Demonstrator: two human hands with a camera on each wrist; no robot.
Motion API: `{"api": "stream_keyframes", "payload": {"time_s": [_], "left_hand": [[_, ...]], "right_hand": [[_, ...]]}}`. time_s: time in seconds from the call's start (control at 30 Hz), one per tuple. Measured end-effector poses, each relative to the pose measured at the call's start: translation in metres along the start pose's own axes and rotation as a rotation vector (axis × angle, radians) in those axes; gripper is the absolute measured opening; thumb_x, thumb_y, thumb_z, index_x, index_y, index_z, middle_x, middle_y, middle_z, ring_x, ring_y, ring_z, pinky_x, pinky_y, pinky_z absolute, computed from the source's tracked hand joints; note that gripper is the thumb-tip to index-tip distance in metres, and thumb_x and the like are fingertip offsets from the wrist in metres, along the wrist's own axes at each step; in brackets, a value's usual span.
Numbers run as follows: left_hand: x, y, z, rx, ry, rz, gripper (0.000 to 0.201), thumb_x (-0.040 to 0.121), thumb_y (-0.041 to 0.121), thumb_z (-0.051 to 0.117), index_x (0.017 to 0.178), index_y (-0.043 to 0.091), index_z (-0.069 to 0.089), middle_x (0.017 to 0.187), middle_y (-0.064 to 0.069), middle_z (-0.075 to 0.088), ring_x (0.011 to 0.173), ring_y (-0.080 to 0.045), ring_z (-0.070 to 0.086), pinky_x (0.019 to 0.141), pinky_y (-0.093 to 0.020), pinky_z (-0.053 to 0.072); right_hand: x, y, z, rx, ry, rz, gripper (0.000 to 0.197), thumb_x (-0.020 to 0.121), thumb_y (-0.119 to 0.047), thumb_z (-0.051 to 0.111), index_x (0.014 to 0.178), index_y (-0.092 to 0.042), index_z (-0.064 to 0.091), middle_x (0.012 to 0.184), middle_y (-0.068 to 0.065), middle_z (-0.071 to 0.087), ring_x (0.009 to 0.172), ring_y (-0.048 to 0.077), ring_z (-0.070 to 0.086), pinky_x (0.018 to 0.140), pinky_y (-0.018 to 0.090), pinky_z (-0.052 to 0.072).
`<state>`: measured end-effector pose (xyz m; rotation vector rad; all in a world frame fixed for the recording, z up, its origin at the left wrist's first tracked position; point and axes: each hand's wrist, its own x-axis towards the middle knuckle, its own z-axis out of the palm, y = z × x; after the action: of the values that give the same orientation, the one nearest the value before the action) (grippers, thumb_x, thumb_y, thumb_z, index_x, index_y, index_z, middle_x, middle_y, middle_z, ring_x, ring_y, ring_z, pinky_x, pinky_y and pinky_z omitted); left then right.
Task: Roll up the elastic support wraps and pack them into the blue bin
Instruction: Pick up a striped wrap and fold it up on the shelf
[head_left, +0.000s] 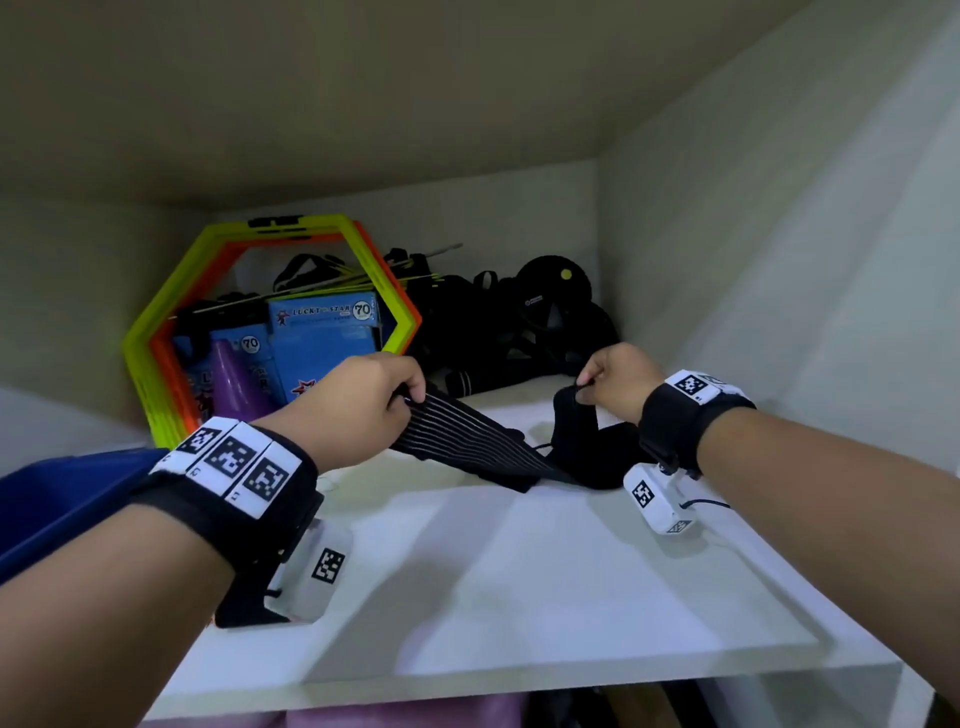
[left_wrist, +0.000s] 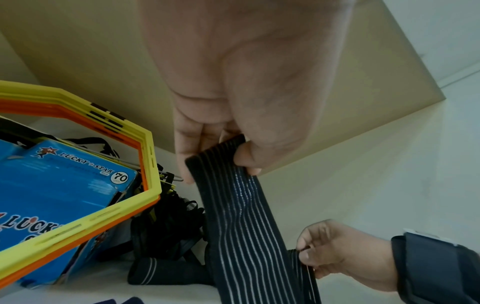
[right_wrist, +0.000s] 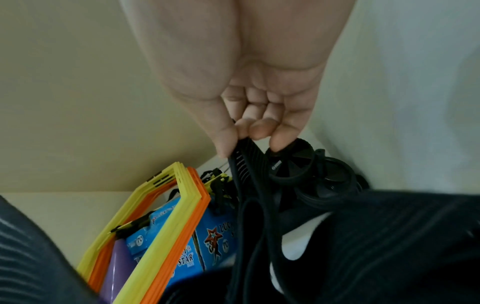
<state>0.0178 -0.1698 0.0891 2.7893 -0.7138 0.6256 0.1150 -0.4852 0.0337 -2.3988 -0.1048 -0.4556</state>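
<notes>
Left hand (head_left: 358, 402) and right hand (head_left: 618, 382) pinch wrap (head_left: 478, 441) ends (stretched between fingers (left_wrist: 249, 160)).

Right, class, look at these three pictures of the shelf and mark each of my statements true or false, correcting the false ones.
1. The left hand pinches one end of the striped black wrap. True.
2. The right hand is empty and flat on the shelf. False: its grip is on another part of the same wrap, raised above the shelf.
3. The wrap is already rolled up tight. False: it is stretched out between the hands.
4. Yellow and orange hexagon frames stand at the back left. True.
5. The blue bin sits at the right of the shelf. False: it is at the left, beside the left forearm.
</notes>
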Motion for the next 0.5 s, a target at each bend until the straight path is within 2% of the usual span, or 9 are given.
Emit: {"api": "stream_keyframes", "payload": {"time_s": [0.13, 0.2, 0.27, 0.3, 0.4, 0.5], "left_hand": [[0.009, -0.013, -0.007, -0.009, 0.089, 0.046, 0.028, 0.092, 0.000, 0.052, 0.096, 0.023, 0.067, 0.097, 0.003, 0.059, 0.077, -0.006, 0.053, 0.061, -0.010, 0.033], [0.013, -0.017, -0.009, -0.020, 0.127, 0.044, 0.029, 0.093, -0.001, 0.050, 0.099, 0.019, 0.070, 0.100, 0.001, 0.060, 0.085, -0.012, 0.055, 0.067, -0.013, 0.037], [0.016, -0.021, -0.011, -0.041, 0.147, 0.039, 0.031, 0.095, -0.002, 0.048, 0.100, 0.018, 0.071, 0.101, -0.001, 0.059, 0.088, -0.016, 0.058, 0.071, -0.019, 0.042], [0.017, -0.023, -0.011, -0.053, 0.152, 0.040, 0.031, 0.095, -0.002, 0.048, 0.100, 0.018, 0.071, 0.102, -0.001, 0.059, 0.089, -0.017, 0.059, 0.072, -0.019, 0.042], [0.018, -0.026, -0.012, -0.093, 0.169, 0.044, 0.032, 0.096, -0.003, 0.046, 0.101, 0.016, 0.071, 0.103, -0.002, 0.058, 0.091, -0.018, 0.058, 0.069, -0.015, 0.040], [0.019, -0.025, -0.013, -0.136, 0.187, 0.064, 0.027, 0.097, 0.001, 0.050, 0.104, 0.016, 0.071, 0.103, -0.002, 0.058, 0.093, -0.017, 0.057, 0.078, -0.025, 0.046]], "right_hand": [[-0.004, -0.027, -0.015, -0.035, 0.094, -0.106, 0.016, 0.092, -0.026, 0.067, 0.090, -0.010, 0.069, 0.082, 0.002, 0.066, 0.080, 0.021, 0.062, 0.070, 0.031, 0.046], [-0.006, -0.042, -0.025, -0.055, 0.130, -0.129, 0.023, 0.097, -0.031, 0.060, 0.092, -0.009, 0.064, 0.082, 0.004, 0.063, 0.078, 0.023, 0.058, 0.065, 0.032, 0.041], [-0.007, -0.058, -0.035, -0.062, 0.150, -0.129, 0.029, 0.100, -0.035, 0.054, 0.089, -0.009, 0.058, 0.077, 0.004, 0.058, 0.073, 0.023, 0.054, 0.059, 0.031, 0.036], [-0.008, -0.066, -0.039, -0.059, 0.166, -0.121, 0.030, 0.100, -0.037, 0.052, 0.087, -0.010, 0.056, 0.075, 0.004, 0.057, 0.071, 0.023, 0.053, 0.058, 0.032, 0.035], [-0.017, -0.085, -0.048, -0.016, 0.227, -0.117, 0.032, 0.099, -0.040, 0.055, 0.084, -0.012, 0.054, 0.073, 0.003, 0.056, 0.068, 0.021, 0.052, 0.058, 0.032, 0.036], [-0.029, -0.097, -0.046, 0.016, 0.261, -0.103, 0.027, 0.093, -0.036, 0.065, 0.083, -0.011, 0.060, 0.079, 0.007, 0.064, 0.073, 0.023, 0.059, 0.063, 0.031, 0.043]]}}
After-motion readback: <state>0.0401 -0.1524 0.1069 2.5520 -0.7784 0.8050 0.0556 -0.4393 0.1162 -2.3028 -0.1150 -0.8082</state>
